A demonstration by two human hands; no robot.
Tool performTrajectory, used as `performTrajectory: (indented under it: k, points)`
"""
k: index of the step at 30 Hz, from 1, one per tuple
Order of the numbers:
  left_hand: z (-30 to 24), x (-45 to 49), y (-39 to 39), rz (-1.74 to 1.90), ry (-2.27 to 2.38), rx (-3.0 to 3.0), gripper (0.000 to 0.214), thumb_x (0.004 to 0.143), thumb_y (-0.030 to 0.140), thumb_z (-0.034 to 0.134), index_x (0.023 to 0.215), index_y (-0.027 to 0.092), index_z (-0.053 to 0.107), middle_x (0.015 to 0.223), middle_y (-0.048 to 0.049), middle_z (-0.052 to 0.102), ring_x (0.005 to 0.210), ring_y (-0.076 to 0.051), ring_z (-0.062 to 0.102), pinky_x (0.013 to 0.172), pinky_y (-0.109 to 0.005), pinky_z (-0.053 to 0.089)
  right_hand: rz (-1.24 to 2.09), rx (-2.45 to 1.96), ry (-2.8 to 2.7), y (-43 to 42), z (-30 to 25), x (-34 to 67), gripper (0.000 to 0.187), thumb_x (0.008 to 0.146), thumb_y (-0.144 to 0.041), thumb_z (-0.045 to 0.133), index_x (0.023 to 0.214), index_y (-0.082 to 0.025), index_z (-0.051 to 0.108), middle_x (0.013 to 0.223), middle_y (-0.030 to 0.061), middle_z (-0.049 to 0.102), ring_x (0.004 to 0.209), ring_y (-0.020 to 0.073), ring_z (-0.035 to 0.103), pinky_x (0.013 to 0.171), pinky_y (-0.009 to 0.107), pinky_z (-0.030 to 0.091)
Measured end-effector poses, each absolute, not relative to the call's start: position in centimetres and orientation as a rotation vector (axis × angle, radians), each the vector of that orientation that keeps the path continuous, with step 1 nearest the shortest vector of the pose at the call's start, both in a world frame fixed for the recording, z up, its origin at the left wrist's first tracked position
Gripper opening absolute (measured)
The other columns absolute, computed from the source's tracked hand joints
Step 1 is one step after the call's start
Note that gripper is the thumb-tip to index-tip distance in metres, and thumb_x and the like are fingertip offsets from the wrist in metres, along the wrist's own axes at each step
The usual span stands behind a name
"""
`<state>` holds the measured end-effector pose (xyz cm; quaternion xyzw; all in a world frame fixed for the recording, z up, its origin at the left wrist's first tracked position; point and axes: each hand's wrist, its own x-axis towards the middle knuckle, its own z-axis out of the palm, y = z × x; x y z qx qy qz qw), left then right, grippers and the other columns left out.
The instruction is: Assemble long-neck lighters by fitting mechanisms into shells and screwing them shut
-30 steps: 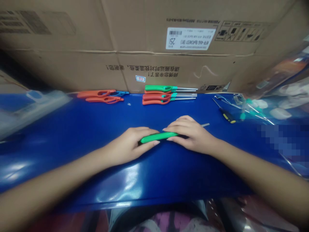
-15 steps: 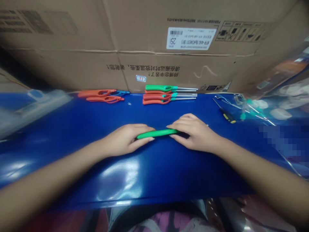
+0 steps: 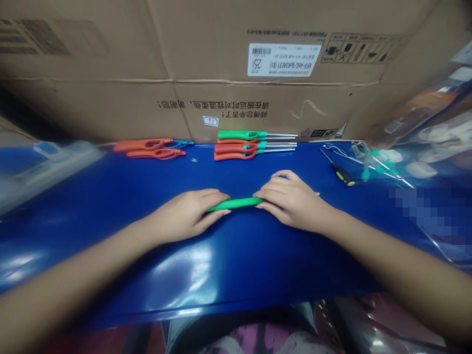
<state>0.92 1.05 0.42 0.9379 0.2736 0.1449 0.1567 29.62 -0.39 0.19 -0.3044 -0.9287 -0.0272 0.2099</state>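
Observation:
Between both hands, level above the blue table [image 3: 236,265], is a green stick lighter [image 3: 238,203], seen edge-on. My left hand [image 3: 193,209] pinches its left end between thumb and fingers. My right hand [image 3: 289,199] is closed round its right part, hiding it; a small bit of metal shows just beyond that hand. Behind the hands lies a row of stick lighters with metal tubes: a green lighter [image 3: 236,134] at the back and several red lighters [image 3: 230,153] in front. Left of them are orange handle shells [image 3: 147,150] with blue pieces [image 3: 180,143].
A cardboard box [image 3: 206,54] walls off the back. At right lie a black-and-yellow screwdriver [image 3: 343,175], metal tubes with teal parts [image 3: 389,172] and clear plastic bags [image 3: 442,142]. A blurred translucent bin or bag [image 3: 55,167] stands at left. Tiny metal pieces [image 3: 193,160] lie near the shells.
My right hand has slid slightly left along the green lighter, so a little less of it shows between the hands. The whole view has shifted slightly. Both hands keep their hold.

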Motion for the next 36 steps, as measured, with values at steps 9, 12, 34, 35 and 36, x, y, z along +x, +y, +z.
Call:
performTrajectory:
  k: [9, 12, 34, 35, 36]
  points:
    - [-0.1, 0.8, 1.3, 0.487, 0.798, 2.708, 0.031, 0.104, 0.035, 0.048, 0.123, 0.016, 0.064, 0.103, -0.0081, 0.069, 0.091, -0.019, 0.068, 0.083, -0.03, 0.053, -0.095, -0.965, -2.555, -0.2, 0.7, 30.1, 0.014, 0.098, -0.028, 0.057, 0.095, -0.017, 0.066, 0.088, 0.0048, 0.072, 0.084, 0.0198, 0.063, 0.094, 0.039, 0.04]
    - [-0.2, 1.1, 1.0, 0.507, 0.78, 2.709, 0.029, 0.103, 0.035, 0.051, 0.119, 0.016, 0.065, 0.101, -0.0074, 0.07, 0.09, -0.019, 0.068, 0.081, -0.029, 0.053, -0.155, -0.903, -2.556, -0.5, 0.6, 29.9, 0.015, 0.098, -0.025, 0.055, 0.091, -0.017, 0.065, 0.082, 0.0042, 0.07, 0.079, 0.019, 0.062, 0.094, 0.039, 0.04]
    - [0.0, -0.2, 2.1, 0.575, 1.0, 2.91, 0.03, 0.103, 0.033, 0.048, 0.119, 0.015, 0.065, 0.097, -0.0061, 0.069, 0.08, -0.017, 0.067, 0.067, -0.027, 0.049, -0.286, -1.186, -2.594, 0.6, 1.2, 31.7, 0.016, 0.097, -0.019, 0.054, 0.1, -0.016, 0.069, 0.097, 0.0078, 0.074, 0.096, 0.0251, 0.067, 0.106, 0.047, 0.035]
    - [0.0, -0.2, 2.1, 0.567, 0.992, 2.925, 0.03, 0.103, 0.032, 0.048, 0.12, 0.015, 0.065, 0.097, -0.006, 0.069, 0.08, -0.017, 0.067, 0.067, -0.027, 0.05, -0.258, -1.16, -2.63, 0.7, 1.2, 31.7, 0.019, 0.098, -0.019, 0.052, 0.101, -0.016, 0.07, 0.098, 0.0083, 0.074, 0.096, 0.0249, 0.067, 0.107, 0.047, 0.034]
    - [0.1, -0.2, 2.1, 0.555, 0.988, 2.942, 0.03, 0.103, 0.032, 0.047, 0.12, 0.015, 0.065, 0.097, -0.0058, 0.069, 0.08, -0.017, 0.067, 0.066, -0.026, 0.05, -0.224, -1.141, -2.663, 0.7, 1.1, 31.7, 0.021, 0.1, -0.019, 0.049, 0.103, -0.016, 0.07, 0.098, 0.0086, 0.074, 0.096, 0.0247, 0.067, 0.107, 0.048, 0.034]
